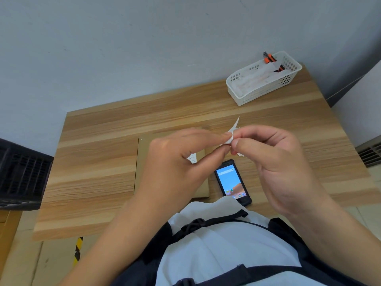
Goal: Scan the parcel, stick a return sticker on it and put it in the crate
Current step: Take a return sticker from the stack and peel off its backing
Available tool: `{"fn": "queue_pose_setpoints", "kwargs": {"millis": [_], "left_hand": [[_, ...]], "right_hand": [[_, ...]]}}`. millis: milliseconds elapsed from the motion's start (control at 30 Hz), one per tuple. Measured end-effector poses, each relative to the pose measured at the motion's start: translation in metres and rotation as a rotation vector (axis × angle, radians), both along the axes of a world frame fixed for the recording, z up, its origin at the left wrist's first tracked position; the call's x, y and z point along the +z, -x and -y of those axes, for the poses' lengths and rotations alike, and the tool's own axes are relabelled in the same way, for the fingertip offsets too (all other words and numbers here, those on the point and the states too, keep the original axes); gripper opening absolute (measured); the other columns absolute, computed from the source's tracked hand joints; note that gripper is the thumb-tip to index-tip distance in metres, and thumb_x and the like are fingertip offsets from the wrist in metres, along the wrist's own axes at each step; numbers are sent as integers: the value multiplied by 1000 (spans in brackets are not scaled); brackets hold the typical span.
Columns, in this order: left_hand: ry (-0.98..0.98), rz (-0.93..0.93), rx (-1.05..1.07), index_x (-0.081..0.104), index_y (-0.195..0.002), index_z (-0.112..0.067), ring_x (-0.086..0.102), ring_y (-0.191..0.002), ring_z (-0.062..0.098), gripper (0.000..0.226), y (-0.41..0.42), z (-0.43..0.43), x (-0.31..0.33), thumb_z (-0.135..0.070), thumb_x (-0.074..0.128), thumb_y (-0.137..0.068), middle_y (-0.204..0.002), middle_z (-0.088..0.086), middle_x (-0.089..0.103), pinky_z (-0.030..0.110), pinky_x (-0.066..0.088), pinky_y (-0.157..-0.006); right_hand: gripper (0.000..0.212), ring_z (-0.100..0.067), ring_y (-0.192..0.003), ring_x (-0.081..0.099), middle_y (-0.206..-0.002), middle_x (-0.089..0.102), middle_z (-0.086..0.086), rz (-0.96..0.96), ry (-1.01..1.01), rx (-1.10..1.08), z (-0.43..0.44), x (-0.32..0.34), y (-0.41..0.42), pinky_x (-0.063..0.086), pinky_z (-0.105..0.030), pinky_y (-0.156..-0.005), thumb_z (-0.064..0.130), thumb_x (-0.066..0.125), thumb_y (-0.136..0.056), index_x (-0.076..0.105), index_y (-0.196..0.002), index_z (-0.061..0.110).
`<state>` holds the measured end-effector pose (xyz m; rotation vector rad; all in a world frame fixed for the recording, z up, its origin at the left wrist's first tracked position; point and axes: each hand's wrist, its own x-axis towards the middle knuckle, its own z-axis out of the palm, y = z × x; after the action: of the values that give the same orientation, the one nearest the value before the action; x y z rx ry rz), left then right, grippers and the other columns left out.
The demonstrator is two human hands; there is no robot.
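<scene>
A flat brown cardboard parcel (144,162) lies on the wooden table (92,172), partly hidden under my left hand (179,159); a white label shows on it. Both hands meet above it and pinch a small white sticker strip (232,135). My left fingertips hold its left end, my right hand (274,162) grips its right end, and a thin white tail sticks up from it. A black handheld scanner (232,182) with a lit screen lies face up to the right of the parcel. A black slatted crate (22,174) stands at the table's left.
A white plastic basket (263,79) holding white sheets and an orange-black cutter (272,60) sits at the table's back right corner against the grey wall. A grey vent is at the far right. Yellow-black tape marks the floor below the table's front edge.
</scene>
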<state>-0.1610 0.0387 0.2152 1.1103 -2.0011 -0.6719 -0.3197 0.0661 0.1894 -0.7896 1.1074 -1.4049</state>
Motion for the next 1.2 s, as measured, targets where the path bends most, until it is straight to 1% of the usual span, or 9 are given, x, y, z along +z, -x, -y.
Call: {"fn": "queue_pose_setpoints", "kwargs": {"millis": [167,233,300,400,533,767,1000,1100,1200], "left_hand": [[-262,-147,81,79,-85,-30,74,-79,3,17,3,-2,1,-16,83,-77,-82,-17,78,15,54,-70],[-284,-158,78,80,-85,-28,74,-79,0,16,4,-2,0,-16,83,-76,-81,-16,78,12,52,-72],[-284,-161,70,80,-86,-27,73,-79,-1,16,4,-2,0,-15,83,-77,-82,-15,78,11,50,-74],[-280,-167,62,80,-85,-27,73,-79,0,16,4,-1,-1,-14,83,-76,-83,-16,78,13,51,-74],[-300,-200,70,79,-85,-28,72,-79,-2,18,4,0,-4,-13,83,-76,-82,-18,78,10,48,-73],[-290,-240,52,80,-86,-26,73,-80,1,18,4,0,-4,-11,82,-77,-84,-15,79,12,50,-74],[-185,-256,74,78,-89,-24,73,-79,5,20,2,0,-7,-8,81,-78,-87,-10,79,16,50,-74],[-122,-210,63,77,-91,-28,71,-75,4,24,3,0,-8,-7,80,-80,-80,-13,77,17,50,-69],[-74,-186,41,77,-94,-23,73,-86,6,23,5,1,-9,-5,79,-81,-91,-11,77,20,52,-77]], "right_hand": [[19,1,-55,66,-53,70,12,-32,25,27,-3,5,-1,48,-7,-59,-18,53,-86,63,-73,-7],[18,0,-59,68,-61,75,9,-37,18,38,-3,5,0,49,-8,-60,-18,52,-86,59,-72,-12],[15,-5,-68,72,-73,80,4,-26,12,56,-3,5,0,50,-9,-64,-15,53,-87,58,-73,-12],[15,-4,-71,71,-72,78,7,-45,-3,50,-2,2,2,51,-11,-68,-12,56,-88,63,-75,-8],[16,-16,-84,72,-89,78,-15,-68,-21,19,1,-3,4,57,-22,-78,-7,62,-86,74,-77,0],[21,-15,-86,72,-89,78,-10,-17,19,41,2,-3,3,55,-20,-75,-3,63,-81,74,-71,11],[12,-12,-76,69,-76,75,-1,93,55,43,1,-1,2,53,-19,-71,-9,62,-84,69,-83,0],[7,-10,-73,70,-74,75,0,113,58,35,0,0,2,53,-18,-69,5,68,-77,71,-83,5],[14,-13,-76,70,-77,76,-2,91,64,18,-1,-2,1,53,-20,-72,12,70,-73,73,-84,3]]}}
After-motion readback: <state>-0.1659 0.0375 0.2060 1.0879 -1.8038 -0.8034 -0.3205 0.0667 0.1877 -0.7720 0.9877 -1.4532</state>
